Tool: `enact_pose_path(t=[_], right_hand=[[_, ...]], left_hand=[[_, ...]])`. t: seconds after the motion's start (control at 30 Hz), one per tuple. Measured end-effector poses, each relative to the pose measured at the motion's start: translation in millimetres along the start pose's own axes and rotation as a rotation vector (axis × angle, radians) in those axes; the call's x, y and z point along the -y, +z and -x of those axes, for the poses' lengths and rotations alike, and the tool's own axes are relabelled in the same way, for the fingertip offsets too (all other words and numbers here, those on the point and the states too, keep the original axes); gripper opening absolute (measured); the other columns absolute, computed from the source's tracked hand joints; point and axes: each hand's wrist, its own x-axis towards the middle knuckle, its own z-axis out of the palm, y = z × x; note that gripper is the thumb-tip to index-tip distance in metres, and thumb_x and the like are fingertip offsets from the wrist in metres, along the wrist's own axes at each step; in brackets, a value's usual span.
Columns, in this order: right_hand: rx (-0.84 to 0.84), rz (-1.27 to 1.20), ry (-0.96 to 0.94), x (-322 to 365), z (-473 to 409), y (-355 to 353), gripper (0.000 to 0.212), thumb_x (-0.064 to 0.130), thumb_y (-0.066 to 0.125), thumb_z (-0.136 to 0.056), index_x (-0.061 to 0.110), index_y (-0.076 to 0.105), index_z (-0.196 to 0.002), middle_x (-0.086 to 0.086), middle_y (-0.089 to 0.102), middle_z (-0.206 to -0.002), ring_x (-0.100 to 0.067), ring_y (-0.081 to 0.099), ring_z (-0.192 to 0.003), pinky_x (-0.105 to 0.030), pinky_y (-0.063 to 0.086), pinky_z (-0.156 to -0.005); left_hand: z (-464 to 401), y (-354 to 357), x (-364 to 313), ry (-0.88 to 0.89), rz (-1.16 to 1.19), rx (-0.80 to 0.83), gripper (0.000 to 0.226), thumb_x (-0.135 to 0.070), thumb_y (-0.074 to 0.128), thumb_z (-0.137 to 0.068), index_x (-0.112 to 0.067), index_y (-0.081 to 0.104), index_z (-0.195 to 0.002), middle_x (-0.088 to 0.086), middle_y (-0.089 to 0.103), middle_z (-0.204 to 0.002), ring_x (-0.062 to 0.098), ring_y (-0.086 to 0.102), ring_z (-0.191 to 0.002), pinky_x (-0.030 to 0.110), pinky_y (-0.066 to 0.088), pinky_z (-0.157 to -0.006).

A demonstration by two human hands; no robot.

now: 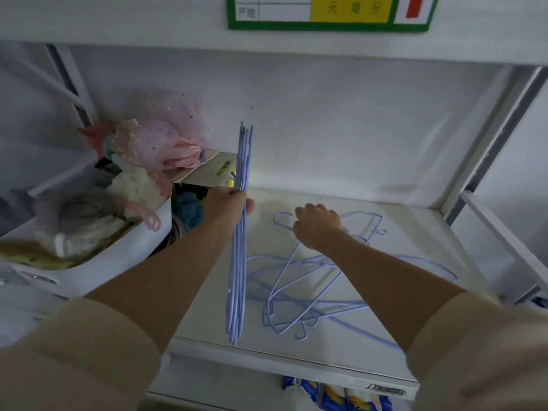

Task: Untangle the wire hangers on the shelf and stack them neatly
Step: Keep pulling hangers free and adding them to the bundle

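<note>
Head view, left hand (229, 204): closed around the gathered hanger bundle (239, 247), held edge-on.
Right hand (318, 228): pinched on a tangled hanger (296, 280), just right of the bundle.

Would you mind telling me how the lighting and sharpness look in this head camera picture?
Head view: dim and soft overall; a bright patch glares on the shelf back wall beside the held hangers; the loose hangers cast faint shadows; wide-angle bending curves the frame edges; the price sign text is blurred.

White shelf (400, 229): tangled blue hangers (311, 280) lie flat in the middle; a white bin (112, 262) w/ clothes stands at left.
</note>
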Motion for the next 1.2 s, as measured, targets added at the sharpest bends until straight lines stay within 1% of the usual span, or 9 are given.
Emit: enact_pose_path(t=[0.13,0.4,0.57,0.67,0.83,1.0,1.07,1.13,1.2], right_hand=[[0.083,-0.014,0.070,-6,-6,29,0.036,0.024,0.037,-0.094,0.012,0.052,-0.125,-0.012,0.054,-0.132,-0.031,0.049,-0.124,-0.043,0.042,-0.094],[0.111,-0.021,0.070,5,-31,66,0.041,0.036,0.040,-0.093,0.016,0.055,-0.126,-0.013,0.058,-0.129,-0.032,0.055,-0.120,-0.038,0.044,-0.093],[0.176,-0.101,0.155,11,-37,81,0.039,0.017,0.044,-0.093,0.011,0.051,-0.131,-0.014,0.052,-0.135,-0.032,0.049,-0.128,-0.039,0.043,-0.101],[0.151,-0.236,0.240,14,-37,82,0.039,0.008,0.046,-0.089,0.005,0.051,-0.128,-0.017,0.051,-0.134,-0.034,0.049,-0.128,-0.040,0.045,-0.101],[-0.100,-0.695,0.473,5,-45,48,0.033,0.002,0.044,-0.087,-0.002,0.041,-0.120,-0.028,0.055,-0.126,-0.042,0.054,-0.120,-0.042,0.046,-0.096],[-0.276,-0.855,0.600,-22,-47,-10,0.031,0.007,0.040,-0.092,0.000,0.046,-0.123,-0.024,0.058,-0.126,-0.040,0.056,-0.117,-0.041,0.046,-0.094],[-0.331,-0.948,0.599,-29,-45,-28,0.039,0.006,0.038,-0.091,0.005,0.046,-0.130,-0.021,0.059,-0.125,-0.041,0.061,-0.109,-0.044,0.053,-0.089],[-0.337,-1.067,0.569,-30,-41,-44,0.044,0.004,0.037,-0.090,0.008,0.051,-0.132,-0.019,0.063,-0.113,-0.038,0.066,-0.094,-0.043,0.058,-0.072],[-0.325,-1.222,0.533,-21,-34,-58,0.035,0.003,0.037,-0.091,0.005,0.065,-0.111,-0.017,0.064,-0.086,-0.033,0.063,-0.073,-0.039,0.057,-0.060]], left_hand=[[-7,-2,13,0.015,-0.056,-0.007,0.040,-0.011,0.051,-0.089,-0.008,0.056,-0.049,-0.009,0.050,-0.028,-0.001,0.047,-0.028,0.008,0.028,-0.028],[-18,5,31,0.010,0.005,0.012,0.044,-0.009,0.052,-0.092,-0.009,0.056,-0.048,-0.006,0.056,-0.033,0.006,0.055,-0.042,0.014,0.044,-0.043],[-15,8,33,-0.008,0.077,0.022,0.042,-0.008,0.053,-0.093,-0.009,0.057,-0.051,-0.002,0.061,-0.044,0.027,0.061,-0.062,0.036,0.057,-0.068],[-12,8,33,-0.018,0.120,0.039,0.039,-0.008,0.054,-0.095,-0.007,0.058,-0.056,0.000,0.062,-0.051,0.025,0.061,-0.061,0.043,0.058,-0.079],[-7,10,27,0.004,0.094,0.030,0.035,-0.009,0.053,-0.095,-0.004,0.062,-0.062,0.002,0.063,-0.059,0.003,0.060,-0.044,0.023,0.057,-0.059],[-4,14,9,0.026,0.051,0.025,0.043,-0.012,0.052,-0.091,-0.011,0.058,-0.048,-0.004,0.058,-0.035,0.001,0.049,-0.030,0.010,0.034,-0.034],[-2,19,-4,0.040,0.065,0.039,0.045,-0.012,0.052,-0.090,-0.013,0.056,-0.046,-0.006,0.055,-0.032,0.002,0.047,-0.029,0.010,0.034,-0.036],[-1,26,-20,0.050,0.122,0.066,0.044,-0.010,0.054,-0.089,-0.013,0.058,-0.045,-0.006,0.056,-0.032,0.006,0.054,-0.041,0.017,0.046,-0.052],[1,34,-37,0.041,0.189,0.070,0.041,-0.009,0.056,-0.088,-0.012,0.061,-0.047,-0.005,0.059,-0.034,0.014,0.059,-0.047,0.025,0.052,-0.060]])
